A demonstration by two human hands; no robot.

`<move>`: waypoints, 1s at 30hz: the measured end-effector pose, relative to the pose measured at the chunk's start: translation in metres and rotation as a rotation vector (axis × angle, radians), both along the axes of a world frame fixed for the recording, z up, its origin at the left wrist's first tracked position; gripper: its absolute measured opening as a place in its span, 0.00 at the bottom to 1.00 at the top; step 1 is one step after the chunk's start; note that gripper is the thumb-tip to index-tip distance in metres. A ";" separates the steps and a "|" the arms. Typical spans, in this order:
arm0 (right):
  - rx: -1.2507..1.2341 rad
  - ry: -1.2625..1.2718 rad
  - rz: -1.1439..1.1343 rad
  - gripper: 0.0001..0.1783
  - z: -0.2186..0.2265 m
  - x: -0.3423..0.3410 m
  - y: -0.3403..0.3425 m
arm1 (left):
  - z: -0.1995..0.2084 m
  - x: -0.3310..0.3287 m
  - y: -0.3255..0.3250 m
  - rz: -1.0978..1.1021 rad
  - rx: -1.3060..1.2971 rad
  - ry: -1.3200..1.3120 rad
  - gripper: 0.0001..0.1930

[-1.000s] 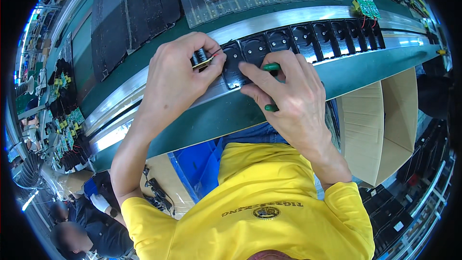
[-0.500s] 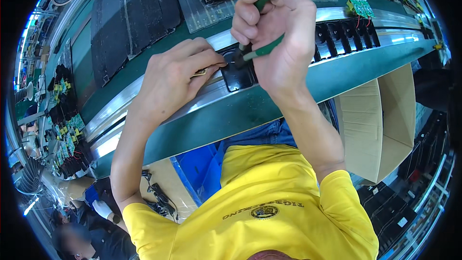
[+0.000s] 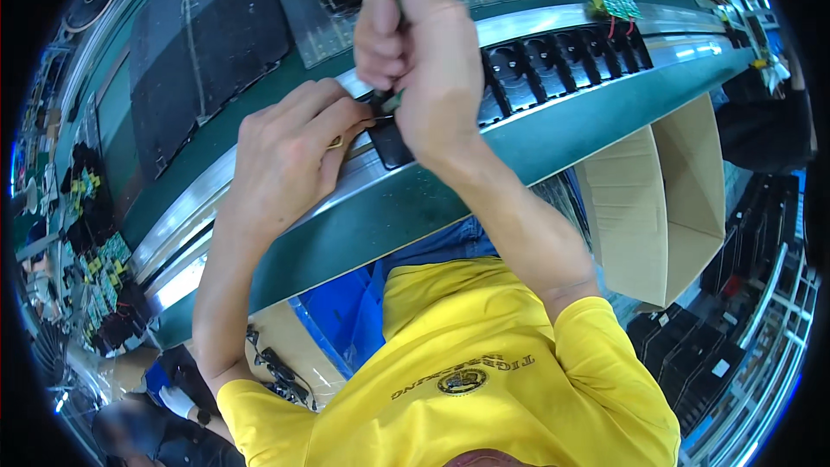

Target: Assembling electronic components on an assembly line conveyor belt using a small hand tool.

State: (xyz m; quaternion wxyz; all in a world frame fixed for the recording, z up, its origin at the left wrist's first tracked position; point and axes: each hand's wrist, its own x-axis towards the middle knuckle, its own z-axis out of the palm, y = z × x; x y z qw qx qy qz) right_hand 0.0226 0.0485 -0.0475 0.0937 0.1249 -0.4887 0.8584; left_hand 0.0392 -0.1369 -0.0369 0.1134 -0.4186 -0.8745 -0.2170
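Closed round a pair of green-handled pliers, my right hand is raised over the metal rail; most of the tool is hidden behind the hand. The jaws are down by a black plastic housing that lies on the rail. At the housing's left edge my left hand has its thumb and fingers pinched together. A small gold-coloured piece shows at these fingers, and what else they grip is hidden.
Right along the rail stands a row of black housings, with a green circuit board on red wires behind it. Dark flat sheets lie at the far left. A cardboard box is at the right; another person is at lower left.
The whole view has shifted a little. My right hand has turned over, knuckles rolled and handles now mostly hidden, and sits nearer my left hand. My left hand stays pinched at the housing.
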 end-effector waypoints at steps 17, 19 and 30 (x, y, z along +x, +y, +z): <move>0.998 0.296 -0.293 0.24 0.037 0.084 0.084 | 0.017 0.023 0.019 0.215 0.014 -0.075 0.06; 1.446 0.286 -0.343 0.17 0.024 0.095 0.085 | 0.014 0.024 0.021 0.206 0.070 -0.061 0.06; 1.502 0.273 -0.387 0.12 0.002 0.095 0.078 | 0.012 0.017 0.034 0.310 0.008 -0.108 0.04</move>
